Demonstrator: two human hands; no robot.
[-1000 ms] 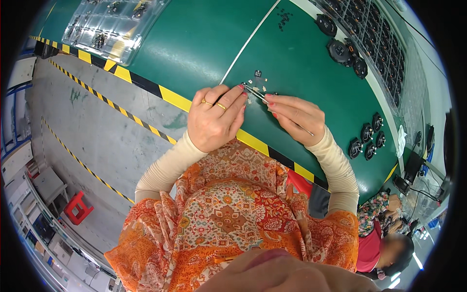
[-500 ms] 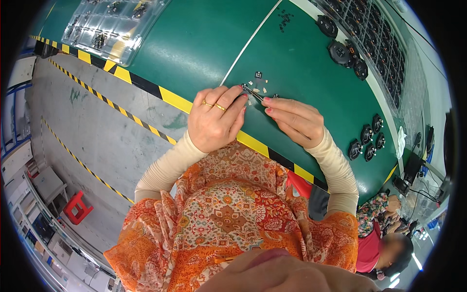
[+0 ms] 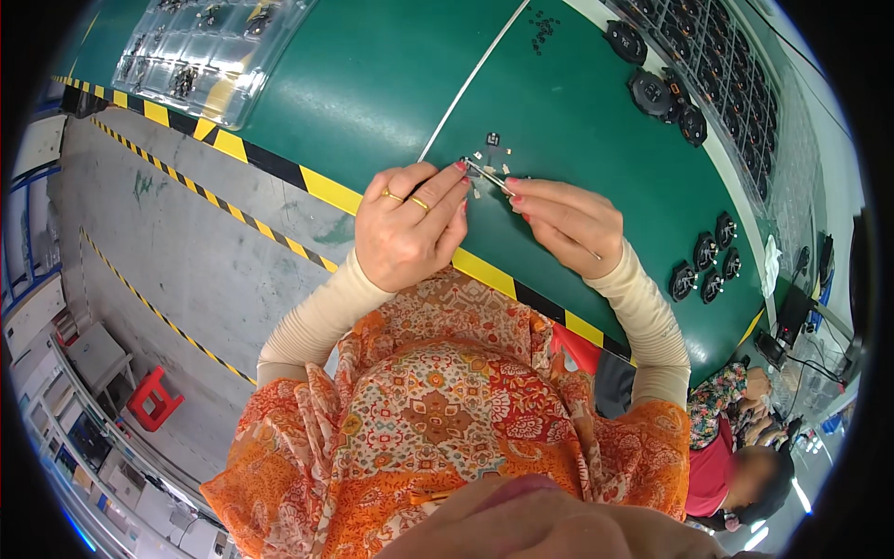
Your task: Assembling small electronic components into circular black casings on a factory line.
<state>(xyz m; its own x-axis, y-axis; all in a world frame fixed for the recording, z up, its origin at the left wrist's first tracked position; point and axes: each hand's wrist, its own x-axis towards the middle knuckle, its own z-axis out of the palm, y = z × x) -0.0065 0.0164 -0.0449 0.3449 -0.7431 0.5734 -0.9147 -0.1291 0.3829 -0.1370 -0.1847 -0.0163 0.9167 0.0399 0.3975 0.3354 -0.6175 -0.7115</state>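
My left hand (image 3: 406,228), with two gold rings, rests at the near edge of the green table (image 3: 372,84). Its thumb and fingertips pinch a tiny dark part (image 3: 465,162), mostly hidden by the fingers. Closed around slim metal tweezers (image 3: 492,178), my right hand (image 3: 575,226) brings their tips up to that part. Whether the tips grip it is too small to tell. Just beyond the fingertips lie a small black square part (image 3: 493,139) and several tiny pale pieces (image 3: 506,169).
A clear plastic tray (image 3: 250,101) with small dark parts stands at the far left. Several black round parts (image 3: 705,252) sit at the right, larger ones (image 3: 650,94) farther back beside a gridded tray (image 3: 731,88). Tiny black pieces (image 3: 542,34) lie far off. Another person (image 3: 712,466) is at lower right.
The tweezers have turned slightly in my right hand, and their back end now shows beneath the palm. My left hand keeps its pinch, almost unmoved.
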